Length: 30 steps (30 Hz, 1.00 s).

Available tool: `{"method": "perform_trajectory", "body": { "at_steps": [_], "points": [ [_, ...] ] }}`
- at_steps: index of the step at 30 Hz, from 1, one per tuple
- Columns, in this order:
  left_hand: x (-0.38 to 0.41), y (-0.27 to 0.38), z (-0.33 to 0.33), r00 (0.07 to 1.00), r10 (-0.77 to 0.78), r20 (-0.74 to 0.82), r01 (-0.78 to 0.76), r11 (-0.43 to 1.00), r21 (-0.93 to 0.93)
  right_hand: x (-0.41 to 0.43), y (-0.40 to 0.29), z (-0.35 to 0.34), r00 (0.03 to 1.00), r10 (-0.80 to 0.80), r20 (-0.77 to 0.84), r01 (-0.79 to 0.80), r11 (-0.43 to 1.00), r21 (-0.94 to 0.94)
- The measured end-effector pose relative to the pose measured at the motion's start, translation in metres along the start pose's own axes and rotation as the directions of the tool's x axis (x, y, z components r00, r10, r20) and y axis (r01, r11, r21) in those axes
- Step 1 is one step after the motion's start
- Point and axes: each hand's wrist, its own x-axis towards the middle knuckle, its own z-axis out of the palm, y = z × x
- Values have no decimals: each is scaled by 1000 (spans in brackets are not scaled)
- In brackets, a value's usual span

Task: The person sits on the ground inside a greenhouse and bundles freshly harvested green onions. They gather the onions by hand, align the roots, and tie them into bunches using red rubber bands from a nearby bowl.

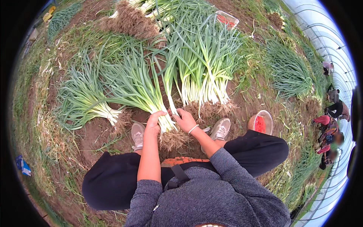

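My left hand (155,122) is wrapped around a thick bunch of green garlic or similar allium plants (133,85). Its green leaves fan away to the upper left, and its shaggy brown roots (173,139) hang just above the soil between my shoes. My right hand (185,120), with a pale band at the wrist, pinches a slimmer stalk or two (169,98) by the white base, right beside the bunch. Some of my fingers are hidden behind the stems. A wide row of the same plants (204,82) lies ahead to the right, and a smaller bundle (93,105) lies to the left.
A pale bowl (268,116) of red strips stands by my right knee. Farther ahead are a white tray (237,21) with red pieces and a rooty heap (133,22). More plants (292,71) lie right. Several people (330,136) are near the greenhouse wall (326,31).
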Motion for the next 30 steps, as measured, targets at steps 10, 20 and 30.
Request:
{"method": "perform_trajectory", "body": {
  "at_steps": [10,20,30],
  "points": [
    [-5,-25,2,992,94,80,-83,988,-130,-35,-56,-16,968,-216,-127,69,720,-691],
    [-4,-22,9,999,18,27,-18,1000,-20,-34,-23,-23,991,20,132,-14,999,-46],
    [-6,1,2,982,187,34,-181,975,-126,-63,-24,-97,984,176,7,-68,345,936]
  ]
}}
